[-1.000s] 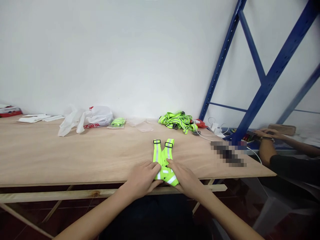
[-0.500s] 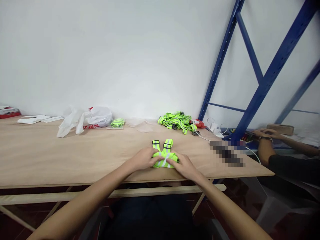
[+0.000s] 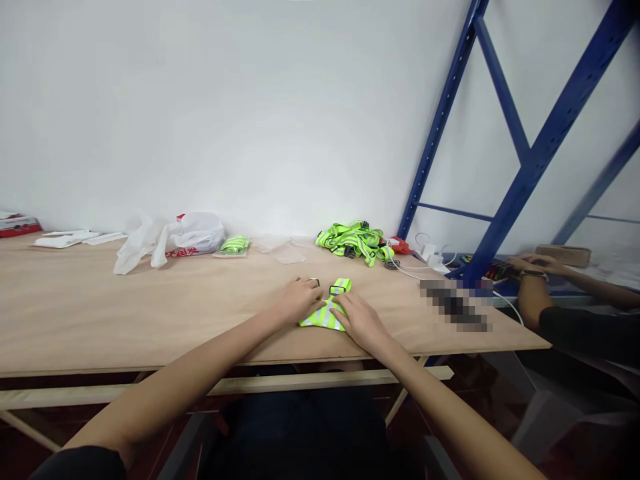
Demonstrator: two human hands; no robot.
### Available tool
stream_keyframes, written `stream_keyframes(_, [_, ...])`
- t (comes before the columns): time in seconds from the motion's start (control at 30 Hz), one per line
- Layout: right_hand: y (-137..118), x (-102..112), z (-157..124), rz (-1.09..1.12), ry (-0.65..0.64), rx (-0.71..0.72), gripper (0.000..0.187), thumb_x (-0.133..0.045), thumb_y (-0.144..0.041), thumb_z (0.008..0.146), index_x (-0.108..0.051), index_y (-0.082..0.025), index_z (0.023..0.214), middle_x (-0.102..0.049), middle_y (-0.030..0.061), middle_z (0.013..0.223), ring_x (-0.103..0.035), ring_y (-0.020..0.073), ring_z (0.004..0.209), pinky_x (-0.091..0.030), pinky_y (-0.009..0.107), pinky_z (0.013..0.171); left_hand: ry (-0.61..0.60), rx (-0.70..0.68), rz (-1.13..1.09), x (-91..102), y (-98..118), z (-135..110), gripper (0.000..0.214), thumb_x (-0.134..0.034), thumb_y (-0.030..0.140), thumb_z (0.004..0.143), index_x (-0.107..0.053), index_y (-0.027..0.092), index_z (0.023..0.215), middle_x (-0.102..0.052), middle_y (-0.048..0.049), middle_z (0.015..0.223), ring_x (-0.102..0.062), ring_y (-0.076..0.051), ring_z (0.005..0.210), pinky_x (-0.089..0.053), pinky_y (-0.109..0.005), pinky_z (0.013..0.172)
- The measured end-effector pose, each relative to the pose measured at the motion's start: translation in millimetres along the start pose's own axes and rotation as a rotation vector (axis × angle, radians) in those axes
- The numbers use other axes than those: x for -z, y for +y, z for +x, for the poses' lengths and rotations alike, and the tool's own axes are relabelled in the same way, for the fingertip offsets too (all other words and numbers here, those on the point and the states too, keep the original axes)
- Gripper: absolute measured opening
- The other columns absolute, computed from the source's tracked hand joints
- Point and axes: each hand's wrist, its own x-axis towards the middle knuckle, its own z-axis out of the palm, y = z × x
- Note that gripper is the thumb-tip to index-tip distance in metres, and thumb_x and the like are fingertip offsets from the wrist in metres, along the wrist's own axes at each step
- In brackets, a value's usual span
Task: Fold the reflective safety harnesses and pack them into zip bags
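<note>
One clear packet [image 3: 239, 254] holds straps [image 3: 234, 245]; left hand [image 3: 299, 301] and right hand [image 3: 364, 321] touch a reflective harness [image 3: 321, 319], fingers [image 3: 341, 307] bent, grip unclear, buckled strap [image 3: 342, 285] pointing away, body crosswise.

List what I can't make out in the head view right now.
All in the head view:
Left buckle: mostly hidden by the left hand.
Held strap: underside hidden by its top; right end covered by the right hand.
Dark item: blurred by pixelation.
Red box: cut off by the left edge.
</note>
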Motion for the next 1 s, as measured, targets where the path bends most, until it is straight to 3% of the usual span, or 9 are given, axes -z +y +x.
stream_keyframes(0.1, [-4,2,-9,-0.046,-0.034,0.071,0.029,-0.043,-0.034,0.103,-0.065,-0.021,0.115,-0.071,0.0129,0.116,-0.067,0.0279,0.109,-0.054,0.043,0.094,0.001,-0.042,0.064,-0.2,12,-16,0.031,-0.048,0.037,0.100,-0.067,0.015,0.089,-0.068,-0.0125,0.094,-0.062,-0.028,0.097,-0.042,-0.042,0.092])
stream_keyframes(0.2, [-7,8,-23,-0.042,-0.049,0.113,0.043,-0.051,-0.045,0.099,-0.059,-0.019,0.132,-0.065,0.0160,0.132,-0.062,0.0303,0.121,-0.053,0.046,0.099,0.062,-0.106,0.070,-1.0,22,-42,0.039,-0.045,0.047,0.101,-0.065,0.014,0.109,-0.068,-0.0142,0.103,-0.062,-0.029,0.099,-0.046,-0.042,0.092])
stream_keyframes(0.33, [-12,16,-46,-0.016,-0.073,0.200,0.066,-0.064,-0.051,0.090,-0.049,-0.016,0.144,-0.058,0.0189,0.141,-0.059,0.0318,0.127,-0.054,0.046,0.100,0.124,-0.140,0.024,-1.0,35,-77,0.054,-0.058,0.055,0.091,-0.055,0.016,0.129,-0.064,-0.0153,0.118,-0.058,-0.031,0.108,-0.048,-0.043,0.092])
stream_keyframes(0.4, [-17,17,-57,-0.025,-0.043,0.244,0.066,-0.067,-0.046,0.089,-0.048,-0.014,0.143,-0.059,0.0202,0.140,-0.058,0.0327,0.127,-0.054,0.047,0.100,0.130,-0.139,0.028,-1.4,41,-89,0.053,-0.063,0.048,0.090,-0.052,0.017,0.131,-0.062,-0.0154,0.122,-0.057,-0.032,0.109,-0.048,-0.045,0.092])
stream_keyframes(0.53, [-27,23,-67,-0.016,0.030,0.335,0.049,-0.060,-0.022,0.091,-0.052,-0.015,0.139,-0.064,0.0165,0.133,-0.054,0.0326,0.130,-0.044,0.055,0.109,0.115,-0.107,0.005,-1.1,51,-98,0.030,-0.058,0.032,0.095,-0.058,0.018,0.121,-0.066,-0.0125,0.115,-0.060,-0.030,0.103,-0.049,-0.043,0.089])
stream_keyframes(0.63, [-29,31,-63,0.067,0.063,0.302,0.038,-0.057,-0.019,0.090,-0.061,-0.017,0.128,-0.066,0.0159,0.123,-0.056,0.0323,0.123,-0.045,0.056,0.105,0.085,-0.069,-0.107,4.7,50,-93,0.026,-0.060,0.033,0.094,-0.061,0.019,0.115,-0.069,-0.0099,0.108,-0.062,-0.028,0.100,-0.049,-0.038,0.085])
stream_keyframes(0.73, [-23,34,-49,0.226,0.009,0.138,0.022,-0.058,-0.028,0.091,-0.069,-0.021,0.110,-0.067,0.0134,0.113,-0.061,0.0301,0.110,-0.050,0.049,0.095,0.056,-0.003,-0.248,14.0,40,-75,0.024,-0.062,0.037,0.092,-0.064,0.019,0.108,-0.071,-0.0081,0.101,-0.065,-0.026,0.093,-0.048,-0.033,0.079])
stream_keyframes(0.87, [-4,29,-24,0.502,-0.080,-0.124,0.031,-0.058,-0.040,0.090,-0.063,-0.021,0.114,-0.070,0.0077,0.108,-0.064,0.0266,0.099,-0.052,0.039,0.087,-0.063,0.038,-0.485,19.3,18,-39,0.031,-0.054,0.044,0.093,-0.070,0.017,0.097,-0.074,-0.0051,0.090,-0.065,-0.021,0.078,-0.045,-0.027,0.069])
stream_keyframes(1.0, [15,24,-2,0.562,-0.146,-0.171,0.030,-0.060,-0.045,0.088,-0.064,-0.020,0.105,-0.067,0.0054,0.102,-0.062,0.0237,0.094,-0.052,0.036,0.086,-0.153,0.124,-0.618,12.2,-1,-12,0.044,-0.054,0.054,0.088,-0.071,0.014,0.090,-0.072,-0.0041,0.080,-0.062,-0.020,0.072,-0.043,-0.026,0.060])
